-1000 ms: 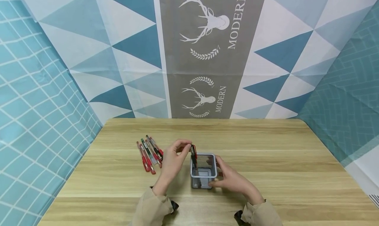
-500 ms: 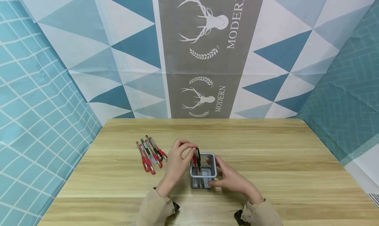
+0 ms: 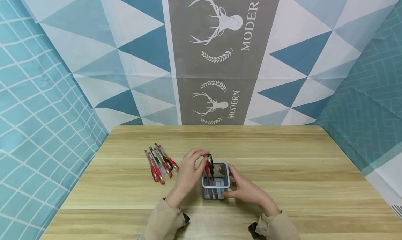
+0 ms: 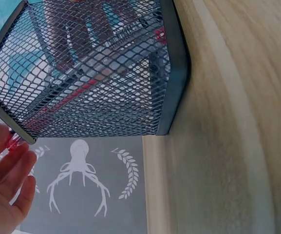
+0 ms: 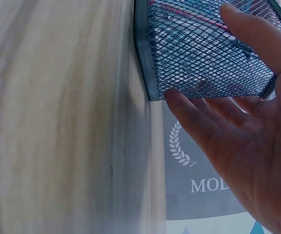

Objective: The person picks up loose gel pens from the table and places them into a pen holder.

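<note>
A square metal mesh pen holder (image 3: 215, 187) stands upright on the table, gripped at its right side by my right hand (image 3: 246, 191). The right wrist view shows that thumb (image 5: 252, 34) along one mesh wall and the fingers against another. My left hand (image 3: 187, 168) is at the holder's left rim, thumb and fingers pinching the red end of a gel pen (image 4: 15, 142). This pen's shaft reaches down inside the holder. Right beside it a black pen (image 3: 211, 166) leans in the holder, its top above the rim. Mesh partly veils the pens' lower ends.
Several red, black and green-ended gel pens (image 3: 158, 163) lie in a loose pile left of the holder. The wooden table (image 3: 282, 156) meets a patterned wall cloth (image 3: 213, 68) at the back, with blue cloth (image 3: 41, 128) along the left.
My left hand has shifted slightly right over the holder. The red and black pens, overlapping at first, now show apart and lower in it. The right hand has kept its grip.
</note>
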Motion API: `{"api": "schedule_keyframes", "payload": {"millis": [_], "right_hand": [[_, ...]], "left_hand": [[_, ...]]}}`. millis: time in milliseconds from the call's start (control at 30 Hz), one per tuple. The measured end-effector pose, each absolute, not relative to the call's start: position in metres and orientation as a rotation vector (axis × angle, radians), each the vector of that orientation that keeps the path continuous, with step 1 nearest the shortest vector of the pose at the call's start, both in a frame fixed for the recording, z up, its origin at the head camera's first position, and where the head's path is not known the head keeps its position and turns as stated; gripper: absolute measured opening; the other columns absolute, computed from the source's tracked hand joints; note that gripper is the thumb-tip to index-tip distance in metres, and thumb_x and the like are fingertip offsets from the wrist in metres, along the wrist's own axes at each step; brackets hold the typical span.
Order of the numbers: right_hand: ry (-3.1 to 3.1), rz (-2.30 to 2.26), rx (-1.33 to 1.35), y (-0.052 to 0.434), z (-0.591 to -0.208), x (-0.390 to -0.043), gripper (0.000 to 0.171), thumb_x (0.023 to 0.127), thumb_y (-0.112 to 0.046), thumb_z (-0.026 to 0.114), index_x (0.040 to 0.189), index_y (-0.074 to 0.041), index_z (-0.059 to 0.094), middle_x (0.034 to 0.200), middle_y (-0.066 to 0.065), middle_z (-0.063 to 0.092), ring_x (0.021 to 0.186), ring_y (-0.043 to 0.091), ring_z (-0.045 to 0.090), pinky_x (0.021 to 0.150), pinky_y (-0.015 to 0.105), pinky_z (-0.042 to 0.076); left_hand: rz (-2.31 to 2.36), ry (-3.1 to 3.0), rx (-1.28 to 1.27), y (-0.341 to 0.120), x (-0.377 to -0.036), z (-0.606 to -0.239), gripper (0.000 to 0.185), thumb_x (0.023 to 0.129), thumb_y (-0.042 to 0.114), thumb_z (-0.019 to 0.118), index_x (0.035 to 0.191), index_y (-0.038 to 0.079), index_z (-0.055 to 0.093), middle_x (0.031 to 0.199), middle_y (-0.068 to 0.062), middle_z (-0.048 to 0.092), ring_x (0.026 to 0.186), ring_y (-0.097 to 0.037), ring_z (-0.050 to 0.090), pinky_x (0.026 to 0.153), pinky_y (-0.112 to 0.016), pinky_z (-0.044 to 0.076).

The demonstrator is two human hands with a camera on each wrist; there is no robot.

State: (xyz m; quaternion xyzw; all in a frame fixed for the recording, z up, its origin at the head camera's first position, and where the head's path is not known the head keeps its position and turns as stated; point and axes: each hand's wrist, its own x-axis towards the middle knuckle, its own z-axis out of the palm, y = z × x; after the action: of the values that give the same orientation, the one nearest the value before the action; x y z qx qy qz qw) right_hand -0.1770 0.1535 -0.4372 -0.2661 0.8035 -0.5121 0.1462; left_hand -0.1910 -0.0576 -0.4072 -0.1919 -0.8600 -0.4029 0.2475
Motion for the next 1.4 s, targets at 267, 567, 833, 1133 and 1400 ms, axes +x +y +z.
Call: {"api": "schedule_keyframes", "payload": {"millis": [267, 567, 833, 1133, 1400], "right_hand": [[2.301, -1.485, -0.775, 0.154, -0.438, -0.178, 0.090, 0.072, -0.019, 0.075, 0.142, -0.017, 0.018, 0.123, 0.017, 0.049, 0.110, 0.033, 0.053, 0.091, 0.034, 0.046], [2.307, -1.477, -0.767, 0.154, -0.438, -0.177, 0.090, 0.071, -0.020, 0.076, 0.141, -0.018, 0.019, 0.123, 0.015, 0.050, 0.111, 0.030, 0.053, 0.090, 0.032, 0.046], [2.313, -1.469, -0.727, 0.154, -0.440, -0.178, 0.091, 0.071, -0.021, 0.076, 0.142, -0.017, 0.019, 0.124, 0.014, 0.049, 0.114, 0.031, 0.050, 0.093, 0.033, 0.044], [2.304, -1.460, -0.721, 0.153, -0.439, -0.178, 0.090, 0.071, -0.022, 0.076, 0.141, -0.016, 0.020, 0.123, 0.015, 0.049, 0.115, 0.032, 0.050, 0.094, 0.036, 0.044], [2.300, -1.456, -0.698, 0.154, -0.438, -0.177, 0.089, 0.071, -0.023, 0.076, 0.141, -0.020, 0.020, 0.125, 0.014, 0.048, 0.116, 0.032, 0.049, 0.095, 0.041, 0.043]], "left_hand": [[-1.115, -2.351, -0.536, -0.058, -0.192, -0.407, 0.019, 0.086, 0.014, 0.062, 0.104, 0.012, 0.066, 0.105, 0.001, 0.063, 0.099, -0.016, 0.059, 0.086, -0.035, 0.048], [-1.142, -2.349, -0.539, -0.060, -0.192, -0.408, 0.023, 0.087, 0.015, 0.060, 0.110, 0.014, 0.063, 0.104, 0.001, 0.064, 0.096, -0.013, 0.060, 0.084, -0.034, 0.048], [-0.978, -2.469, -0.412, -0.074, -0.195, -0.403, 0.023, 0.092, 0.024, 0.052, 0.110, 0.014, 0.063, 0.105, -0.003, 0.063, 0.097, -0.020, 0.060, 0.086, -0.038, 0.048], [-0.277, -2.690, -0.269, -0.094, -0.198, -0.417, 0.017, 0.075, 0.012, 0.069, 0.091, 0.006, 0.066, 0.089, -0.011, 0.062, 0.081, -0.027, 0.060, 0.071, -0.043, 0.047], [-0.113, -2.856, -0.030, -0.102, -0.198, -0.421, 0.011, 0.081, 0.001, 0.057, 0.090, 0.000, 0.062, 0.097, -0.020, 0.057, 0.089, -0.035, 0.055, 0.075, -0.050, 0.042]]}}
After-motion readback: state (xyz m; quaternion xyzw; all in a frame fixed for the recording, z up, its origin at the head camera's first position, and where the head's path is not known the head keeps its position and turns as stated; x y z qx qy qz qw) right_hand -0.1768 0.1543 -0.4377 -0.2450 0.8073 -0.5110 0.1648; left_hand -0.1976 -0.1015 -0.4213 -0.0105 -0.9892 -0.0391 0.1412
